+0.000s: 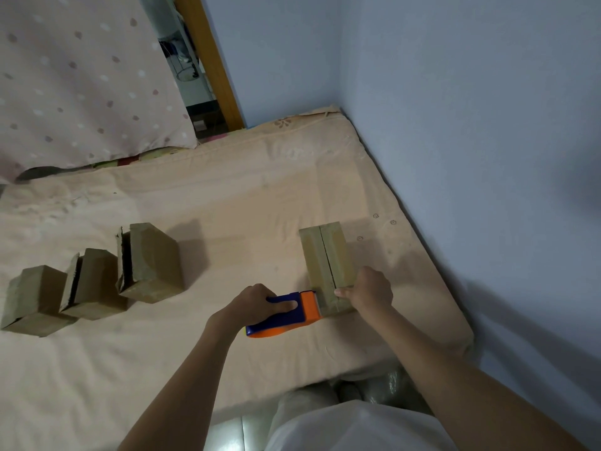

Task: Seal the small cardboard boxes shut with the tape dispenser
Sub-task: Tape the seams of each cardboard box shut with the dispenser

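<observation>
Left hand [257, 302] gripping tape dispenser [286, 315] at near end of right box [327, 265]; right hand [370, 292] pressing it steady. Seam untaped. Three left boxes [91, 281] waiting.

- A bedroom in a home — the work surface is a mattress [227, 196] under a peach sheet with a faint flower print, pushed into the corner of the room.
- Pale blue painted walls [455, 92] meet at that corner.
- A spotted pinkish quilt [81, 76] lies heaped at the far left.
- A wooden door frame [211, 60] opens onto another room — clutter shows beyond, too small to tell.
</observation>
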Demonstrator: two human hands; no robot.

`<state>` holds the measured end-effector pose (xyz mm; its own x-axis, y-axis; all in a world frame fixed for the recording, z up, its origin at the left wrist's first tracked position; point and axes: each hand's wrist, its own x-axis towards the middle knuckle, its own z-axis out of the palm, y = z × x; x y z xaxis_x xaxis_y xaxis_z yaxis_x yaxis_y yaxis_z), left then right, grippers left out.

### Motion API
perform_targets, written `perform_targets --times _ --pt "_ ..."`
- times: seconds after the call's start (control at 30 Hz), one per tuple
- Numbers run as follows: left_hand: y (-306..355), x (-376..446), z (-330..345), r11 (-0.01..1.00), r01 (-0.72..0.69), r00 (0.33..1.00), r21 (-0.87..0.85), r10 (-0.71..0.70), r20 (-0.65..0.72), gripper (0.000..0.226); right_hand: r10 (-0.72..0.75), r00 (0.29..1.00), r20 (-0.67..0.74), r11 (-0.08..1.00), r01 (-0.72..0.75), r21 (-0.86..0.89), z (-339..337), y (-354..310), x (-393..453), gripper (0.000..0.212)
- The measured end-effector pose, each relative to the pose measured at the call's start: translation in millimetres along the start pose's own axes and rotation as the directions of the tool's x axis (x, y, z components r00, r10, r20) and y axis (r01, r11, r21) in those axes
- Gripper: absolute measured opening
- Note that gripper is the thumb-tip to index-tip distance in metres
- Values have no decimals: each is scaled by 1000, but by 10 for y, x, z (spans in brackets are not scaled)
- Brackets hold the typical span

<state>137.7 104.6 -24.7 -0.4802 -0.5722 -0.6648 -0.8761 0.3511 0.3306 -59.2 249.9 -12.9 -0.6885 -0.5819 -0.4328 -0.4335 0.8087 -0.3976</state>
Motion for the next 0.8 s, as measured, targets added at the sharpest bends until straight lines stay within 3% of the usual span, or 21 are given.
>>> perform_targets --times 0.17,0.23,0.33,0.4,0.5,0.67,0.8 --pt "-15 -5 13 1000 -13 1000 3 13 -7 63 -30 999 -18 998 29 -62 -27 38 -10 43" --pt "-14 -5 18 1000 -14 1000 5 14 -8 63 -84 992 -99 986 68 -152 -27 41 -43 47" --pt "-26 -6 16 1000 -18 1000 0 18 -10 61 -255 942 -217 967 249 -56 80 24 -74 52" --pt "-31 -4 13 1000 -21 1000 5 21 -13 62 -381 914 -141 923 384 -9 151 -6 -71 55" --pt "-38 5 24 1000 -26 999 14 27 -21 68 -447 891 74 889 452 -75 229 3 -37 81" --pt "-42 18 35 1000 -22 1000 20 22 -20 65 -494 860 126 845 509 -164 276 42 30 87" --pt "-65 18 31 999 -16 1000 34 17 -21 68 -528 812 249 800 574 -174 236 -79 111 90"
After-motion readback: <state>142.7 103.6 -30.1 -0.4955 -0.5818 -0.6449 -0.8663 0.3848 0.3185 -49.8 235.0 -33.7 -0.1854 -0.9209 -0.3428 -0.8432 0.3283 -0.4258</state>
